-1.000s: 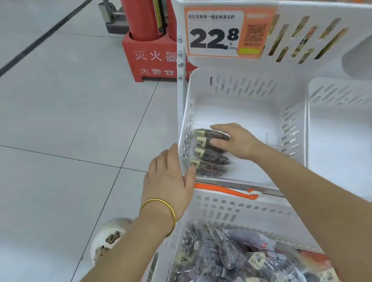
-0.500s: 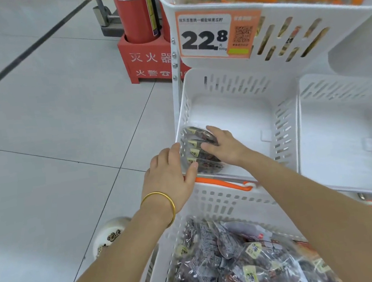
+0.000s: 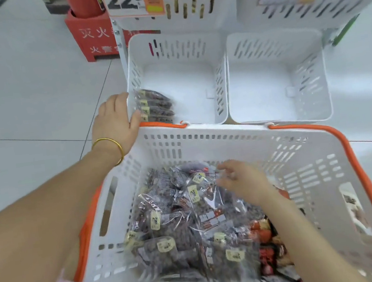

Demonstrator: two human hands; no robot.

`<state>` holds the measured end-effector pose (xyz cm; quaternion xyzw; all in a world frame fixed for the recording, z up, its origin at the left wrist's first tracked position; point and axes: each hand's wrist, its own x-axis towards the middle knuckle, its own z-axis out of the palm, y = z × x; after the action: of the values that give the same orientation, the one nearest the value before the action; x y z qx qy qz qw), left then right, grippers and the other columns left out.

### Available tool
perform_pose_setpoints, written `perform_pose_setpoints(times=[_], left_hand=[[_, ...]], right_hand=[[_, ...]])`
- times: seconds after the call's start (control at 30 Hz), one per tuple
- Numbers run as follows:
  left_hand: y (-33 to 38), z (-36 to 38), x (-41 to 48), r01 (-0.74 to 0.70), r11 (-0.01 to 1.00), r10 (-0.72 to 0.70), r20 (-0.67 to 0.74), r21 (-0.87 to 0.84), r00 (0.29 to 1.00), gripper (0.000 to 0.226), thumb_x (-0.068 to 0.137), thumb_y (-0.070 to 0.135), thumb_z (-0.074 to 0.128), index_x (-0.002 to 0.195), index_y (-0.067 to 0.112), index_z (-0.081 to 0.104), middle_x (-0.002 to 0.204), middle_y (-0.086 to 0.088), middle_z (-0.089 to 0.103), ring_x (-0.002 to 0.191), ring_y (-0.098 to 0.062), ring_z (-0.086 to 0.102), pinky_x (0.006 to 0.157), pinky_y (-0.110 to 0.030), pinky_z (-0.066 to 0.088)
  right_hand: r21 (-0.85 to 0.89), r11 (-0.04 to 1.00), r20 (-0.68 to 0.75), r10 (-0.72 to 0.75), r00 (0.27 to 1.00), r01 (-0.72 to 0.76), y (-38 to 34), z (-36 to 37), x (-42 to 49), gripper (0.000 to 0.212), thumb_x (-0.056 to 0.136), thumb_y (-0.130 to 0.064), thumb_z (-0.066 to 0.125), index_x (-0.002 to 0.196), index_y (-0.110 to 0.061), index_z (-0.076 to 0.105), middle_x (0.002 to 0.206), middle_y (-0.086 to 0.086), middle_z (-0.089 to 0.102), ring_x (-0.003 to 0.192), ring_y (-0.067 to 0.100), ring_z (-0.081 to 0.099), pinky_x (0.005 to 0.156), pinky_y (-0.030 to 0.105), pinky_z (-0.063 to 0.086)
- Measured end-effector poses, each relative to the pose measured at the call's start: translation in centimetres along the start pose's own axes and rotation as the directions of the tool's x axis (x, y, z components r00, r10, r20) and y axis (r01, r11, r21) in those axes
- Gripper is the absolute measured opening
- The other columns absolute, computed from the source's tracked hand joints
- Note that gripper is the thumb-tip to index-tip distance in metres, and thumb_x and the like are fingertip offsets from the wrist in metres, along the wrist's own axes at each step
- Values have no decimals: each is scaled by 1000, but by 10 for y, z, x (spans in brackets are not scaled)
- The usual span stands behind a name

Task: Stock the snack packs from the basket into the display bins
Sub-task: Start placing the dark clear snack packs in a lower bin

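The right hand point(image 3: 241, 182) has left the stacked packs point(image 3: 155, 107) in the bin point(image 3: 192, 46) and now reaches down onto the snack packs point(image 3: 179, 230) in the basket point(image 3: 227, 140).

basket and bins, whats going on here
A person is moving snack packs from the white basket into the left display bin. Four packs stand in a row at that bin's front left corner. The left hand rests against the outside of that corner. The right hand reaches into the basket over the pile of packs. Its fingers are blurred, so a grasp cannot be confirmed.
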<state>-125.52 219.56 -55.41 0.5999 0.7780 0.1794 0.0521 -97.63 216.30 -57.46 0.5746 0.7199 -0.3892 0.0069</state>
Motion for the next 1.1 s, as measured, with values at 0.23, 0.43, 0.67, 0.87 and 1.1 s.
perform_pose_setpoints(times=[0.23, 0.43, 0.67, 0.87, 1.1], left_hand=[[48, -21, -58, -213, 969, 212, -15, -130, 977, 47, 95, 23, 45, 138, 6, 38, 143, -14, 37, 133, -30, 29, 111, -35, 21], [83, -9, -111, -221, 947, 297, 375, -232, 878, 56, 93, 32, 55, 143, 20, 33, 152, 0, 24, 140, -17, 17, 112, -27, 13], [94, -12, -122, 5, 953, 162, 520, -304, 839, 11, 86, 29, 65, 91, 25, 57, 86, 5, 57, 86, -18, 56, 80, -33, 48], [83, -19, -123, 347, 806, -145, 409, -479, 901, 31, 91, 18, 60, 120, 12, 51, 95, 4, 46, 86, -14, 49, 70, -23, 41], [65, -20, -120, 568, 545, -338, 459, -616, 822, 62, 90, 21, 62, 143, 12, 32, 138, -11, 44, 111, -27, 49, 93, -38, 40]], right_hand=[[-12, 1000, -79, -16, 997, 15, 13, 23, -6, 53, 82, -24, 73, 128, -19, 47, 102, -1, 57, 90, 17, 56, 76, 30, 46], [339, 932, -179, -67, 982, 125, 12, 7, -25, 25, 81, -4, 69, 86, -24, 55, 80, -4, 59, 78, 19, 60, 72, 31, 51], [744, 621, -247, -88, 965, 247, -13, -23, -48, 25, 87, 1, 62, 105, -12, 51, 84, 12, 70, 76, 23, 70, 71, 30, 58], [187, 964, -108, 212, 971, -190, 53, 6, -36, 47, 92, -17, 59, 135, -12, 42, 124, 11, 57, 97, 25, 62, 82, 38, 54], [-142, 987, -89, 59, 994, -71, 62, 37, -25, 37, 79, -34, 75, 105, -14, 58, 98, 6, 53, 95, 22, 52, 80, 33, 46]])
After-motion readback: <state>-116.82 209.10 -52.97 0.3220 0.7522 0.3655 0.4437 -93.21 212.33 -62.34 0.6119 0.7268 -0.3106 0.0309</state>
